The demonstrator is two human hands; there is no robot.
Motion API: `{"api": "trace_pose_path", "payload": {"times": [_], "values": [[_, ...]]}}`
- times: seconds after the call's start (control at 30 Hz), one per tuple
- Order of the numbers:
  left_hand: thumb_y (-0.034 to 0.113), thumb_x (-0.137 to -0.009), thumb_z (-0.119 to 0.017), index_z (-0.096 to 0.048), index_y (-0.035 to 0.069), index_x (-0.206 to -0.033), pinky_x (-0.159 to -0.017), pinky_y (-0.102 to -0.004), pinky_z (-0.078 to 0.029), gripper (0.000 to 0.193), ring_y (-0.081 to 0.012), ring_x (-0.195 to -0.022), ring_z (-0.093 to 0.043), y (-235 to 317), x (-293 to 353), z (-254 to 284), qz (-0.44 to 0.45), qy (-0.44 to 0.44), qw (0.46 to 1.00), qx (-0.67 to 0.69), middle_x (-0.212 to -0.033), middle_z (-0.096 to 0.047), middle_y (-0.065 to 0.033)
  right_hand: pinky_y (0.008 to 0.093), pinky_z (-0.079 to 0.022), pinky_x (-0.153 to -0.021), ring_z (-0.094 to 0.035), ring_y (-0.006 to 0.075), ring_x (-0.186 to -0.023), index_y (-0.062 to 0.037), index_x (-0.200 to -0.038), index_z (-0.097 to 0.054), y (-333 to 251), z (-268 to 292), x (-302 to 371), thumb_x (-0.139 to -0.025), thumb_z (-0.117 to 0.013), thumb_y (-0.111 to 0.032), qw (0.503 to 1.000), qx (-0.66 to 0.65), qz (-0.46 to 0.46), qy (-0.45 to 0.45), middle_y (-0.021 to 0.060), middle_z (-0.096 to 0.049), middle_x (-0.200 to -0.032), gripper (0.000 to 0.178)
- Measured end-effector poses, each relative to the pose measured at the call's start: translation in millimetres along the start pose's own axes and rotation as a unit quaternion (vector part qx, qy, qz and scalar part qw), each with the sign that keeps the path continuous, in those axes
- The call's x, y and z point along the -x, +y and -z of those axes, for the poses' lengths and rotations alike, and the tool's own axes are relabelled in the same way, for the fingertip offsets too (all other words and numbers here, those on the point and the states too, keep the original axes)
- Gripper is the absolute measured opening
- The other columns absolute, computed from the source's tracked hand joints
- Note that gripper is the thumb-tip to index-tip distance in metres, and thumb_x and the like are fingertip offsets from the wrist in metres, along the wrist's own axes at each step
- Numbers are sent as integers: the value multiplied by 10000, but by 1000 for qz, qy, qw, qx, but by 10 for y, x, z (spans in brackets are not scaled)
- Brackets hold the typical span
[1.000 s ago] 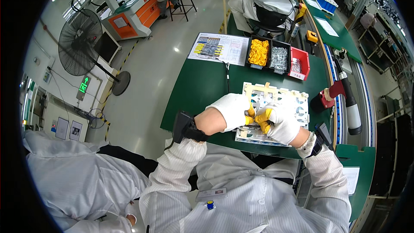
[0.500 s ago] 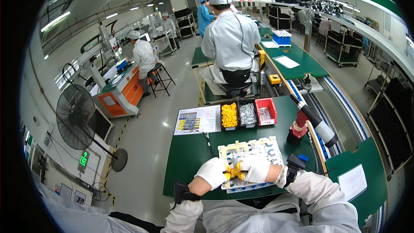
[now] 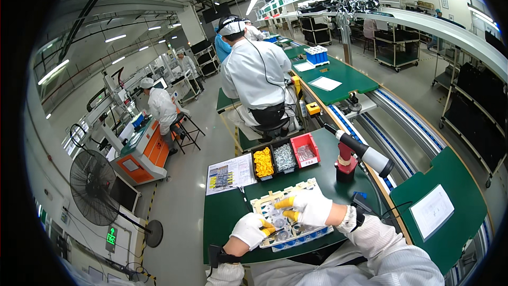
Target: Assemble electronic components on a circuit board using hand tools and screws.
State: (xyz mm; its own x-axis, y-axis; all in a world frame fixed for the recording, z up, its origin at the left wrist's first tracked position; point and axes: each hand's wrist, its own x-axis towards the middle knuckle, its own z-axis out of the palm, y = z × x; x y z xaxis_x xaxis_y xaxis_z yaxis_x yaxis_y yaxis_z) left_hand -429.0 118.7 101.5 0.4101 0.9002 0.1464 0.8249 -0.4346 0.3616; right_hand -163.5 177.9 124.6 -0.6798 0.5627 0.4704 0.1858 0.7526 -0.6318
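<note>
A cream-coloured plastic frame (image 3: 257, 204) with rows of round openings lies on the green table at my front, blue cylinders showing along its near side. My left hand (image 3: 251, 230), in a white glove with yellow fingertips, rests at the frame's near left corner. Its fingers are bent together; whatever they hold is too small to make out. Over the frame's middle right, my right hand (image 3: 311, 207), gloved the same way, has its yellow thumb and forefinger stretched apart, pointing left. Nothing shows between them. Clear round pieces (image 3: 283, 235) sit in the openings between both hands.
Beyond the frame stand a black bin of yellow parts (image 3: 263, 163), a black bin of screws (image 3: 284, 157) and a red bin (image 3: 305, 150). A printed sheet (image 3: 230, 173) lies left of them. An electric screwdriver (image 3: 365, 152) leans over at right. A co-worker (image 3: 257, 74) sits ahead.
My hands, together over the frame before, have parted: the right has opened out, the left sits at the near left corner. The whole view has turned and tilted slightly.
</note>
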Motion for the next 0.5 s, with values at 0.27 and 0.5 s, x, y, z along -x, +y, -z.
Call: {"api": "trace_pose_path", "payload": {"times": [0.27, 0.5], "values": [[193, -810, -847, -846, 118, -910, -773, -358, -553, 125, -275, -850, -684, 55, -55, 60, 9, -17, 1000, -16, -875, -754, -92, 406, -477, -1058, -619, 348, -1174, -22, -1328, -639, 1064, -20, 863, -860, -761, -28, 861, 94, -248, 433, 184, -637, -1261, 484], [211, -821, -840, -850, 128, -928, -791, -358, -547, 136, -283, -868, -681, 88, -85, 92, 40, -48, 998, -9, -893, -753, -100, 427, -522, -1002, -680, 340, -1100, 11, -1354, -578, 1685, 334, 665, -845, -830, -133, 830, 48, -260, 492, 203, -682, -1201, 586]]}}
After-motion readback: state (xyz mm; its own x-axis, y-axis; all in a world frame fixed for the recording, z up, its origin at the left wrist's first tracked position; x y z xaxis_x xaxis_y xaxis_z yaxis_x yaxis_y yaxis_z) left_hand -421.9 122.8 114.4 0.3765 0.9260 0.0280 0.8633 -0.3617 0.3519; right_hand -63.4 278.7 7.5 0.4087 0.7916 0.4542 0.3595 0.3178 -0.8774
